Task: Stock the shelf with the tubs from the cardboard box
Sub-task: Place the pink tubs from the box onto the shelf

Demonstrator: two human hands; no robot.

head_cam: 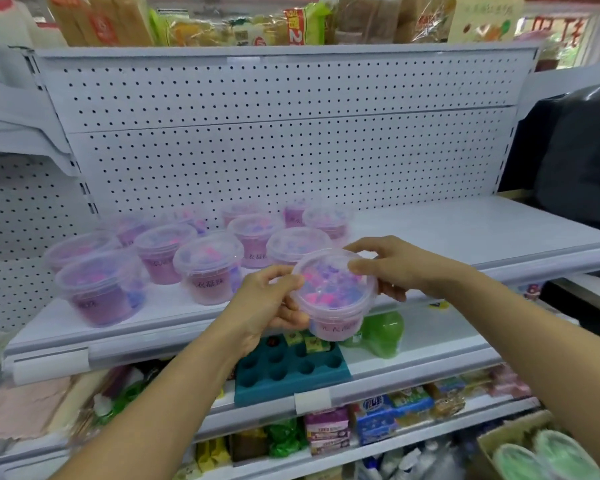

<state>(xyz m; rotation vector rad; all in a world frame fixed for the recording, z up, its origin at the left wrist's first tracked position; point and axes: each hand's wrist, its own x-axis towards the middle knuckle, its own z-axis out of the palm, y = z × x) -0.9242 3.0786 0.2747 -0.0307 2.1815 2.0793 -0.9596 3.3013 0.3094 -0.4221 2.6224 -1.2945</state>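
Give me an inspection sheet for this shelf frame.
Surface: white shelf, right part bare.
Job's things: purple tubs grouped at left; one held tub in front of the shelf edge; cardboard box at lower right holding green tubs.
Clutter: teal tray and green bottle on the shelf below.
Grippers: left hand and right hand both grip the held tub.
Cables: nothing seen.
Surroundings: pegboard, packaged goods above and below.

Both your bare forearms reach forward and meet at the middle. Your left hand curls its fingers round the tub from the left, while your right hand pinches its rim from the right.
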